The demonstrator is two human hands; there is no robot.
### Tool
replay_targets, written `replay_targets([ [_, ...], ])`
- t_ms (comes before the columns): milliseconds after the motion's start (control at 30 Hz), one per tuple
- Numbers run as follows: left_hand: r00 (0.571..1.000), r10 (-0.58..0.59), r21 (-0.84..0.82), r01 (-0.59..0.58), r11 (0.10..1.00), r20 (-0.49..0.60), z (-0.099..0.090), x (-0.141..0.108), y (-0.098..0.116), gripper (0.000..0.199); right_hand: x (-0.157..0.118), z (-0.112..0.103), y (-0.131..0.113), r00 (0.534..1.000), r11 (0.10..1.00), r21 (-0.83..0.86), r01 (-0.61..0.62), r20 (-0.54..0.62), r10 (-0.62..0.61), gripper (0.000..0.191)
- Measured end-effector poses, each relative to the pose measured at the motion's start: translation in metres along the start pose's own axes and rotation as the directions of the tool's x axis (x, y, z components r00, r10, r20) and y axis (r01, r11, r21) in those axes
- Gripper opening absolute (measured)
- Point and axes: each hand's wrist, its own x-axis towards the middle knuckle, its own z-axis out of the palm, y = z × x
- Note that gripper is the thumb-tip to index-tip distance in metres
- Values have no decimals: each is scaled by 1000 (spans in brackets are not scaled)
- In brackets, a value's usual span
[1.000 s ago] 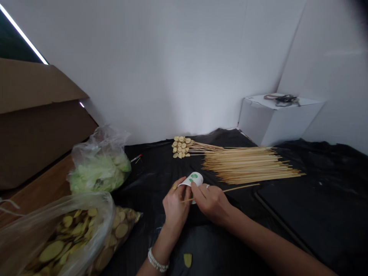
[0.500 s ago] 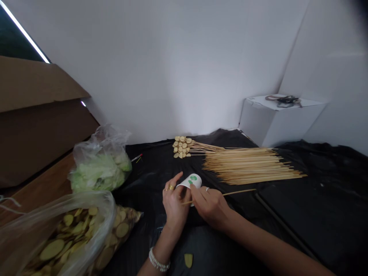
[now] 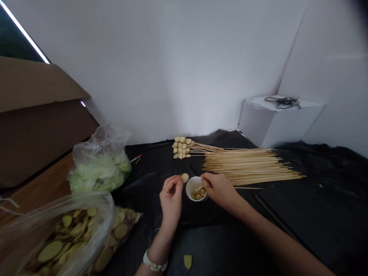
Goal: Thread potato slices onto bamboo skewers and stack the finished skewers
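My left hand point(image 3: 171, 193) pinches a pale round potato slice point(image 3: 184, 177) between thumb and fingertips, just left of a white paper cup point(image 3: 190, 187). Small potato pieces point(image 3: 199, 193) lie in the cup, whose mouth faces me. The fingers of my right hand point(image 3: 220, 188) are closed on the cup's right rim. A single bamboo skewer point(image 3: 250, 188) sticks out to the right behind that hand; whether the hand grips it I cannot tell. Beyond the cup, several skewers with potato slices point(image 3: 180, 147) lie together, slices to the left.
Many bare bamboo skewers point(image 3: 253, 166) are spread at the right. To the left stand an open bag of potato slices point(image 3: 51, 249) and a bag of lettuce point(image 3: 99, 172). One loose slice point(image 3: 188, 261) lies near me. A white box point(image 3: 278, 119) stands back right.
The cup has turned from tipped, its printed side showing, to mouth towards me. My left hand now holds a potato slice beside it; my right hand has shifted to the cup's right rim.
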Motion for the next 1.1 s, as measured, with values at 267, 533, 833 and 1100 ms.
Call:
replay_targets([
  [267, 881, -436, -584, 454, 673, 182, 1, 7, 3, 22, -3, 1, 6, 981, 994, -103, 34, -189, -53, 49],
  [533, 836, -472, -671, 523, 525, 282, -3, 9, 8, 17, -13, 1, -9, 860, 925, -248, 288, -358, -364, 29],
  [833, 773, -494, -711, 600, 367, 398, -5, 11, 4, 19, -12, 9, -5, 735, 850, -352, 392, -436, -520, 29],
  [1100, 694, -606, -758, 614, 219, 388, -4, 15, 5, 12, -15, 14, -6, 700, 823, -435, 365, -455, -550, 32],
])
